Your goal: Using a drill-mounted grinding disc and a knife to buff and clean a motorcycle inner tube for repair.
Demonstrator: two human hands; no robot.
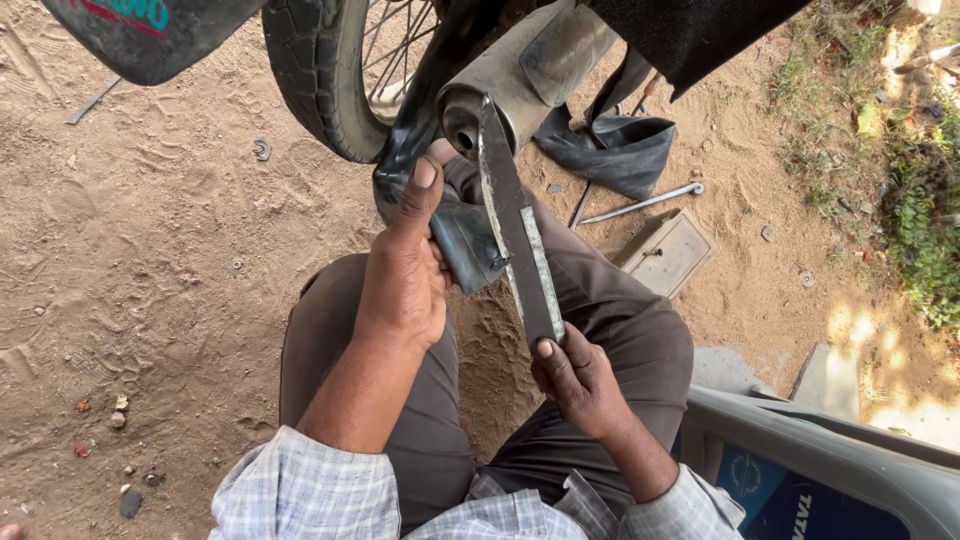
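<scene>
- Lay black rubber tube point(462, 240) folded over the left knee, pinched flat in the left hand point(405, 275), thumb stretched up along the fold toward the wheel.
- Ran from that hand up and away toward the tyre point(310, 75), the slack draped under the exhaust pipe point(500, 85).
- Crossed the tube from the right: long flat metal file point(515, 225), long axis steep, tip up near the pipe mouth, lower end down at the right thigh.
- Held by the right hand point(580, 385) at the lower end only, grip closed round the file, thumb pressed on its face.
- Met the tube just right of the left thumb; left hand nearer the tube, right hand well below the contact spot.
- Closed too, the left grip, clamped on the tube.
- Sat both forearms in checked sleeves point(300, 495), knees apart in dark trousers, no tabletop, only the lap as support.
- Underfoot, dry sandy ground point(150, 260) marked with prints, a washer point(262, 149) and small stones scattered to the left.
- Beyond the right knee: a flat metal tin point(668, 252), a thin rod point(645, 203), another piece of black rubber point(620, 150).
- Far right, weeds point(920, 220); lower right, a grey plastic panel point(820, 460) close by the right elbow.
</scene>
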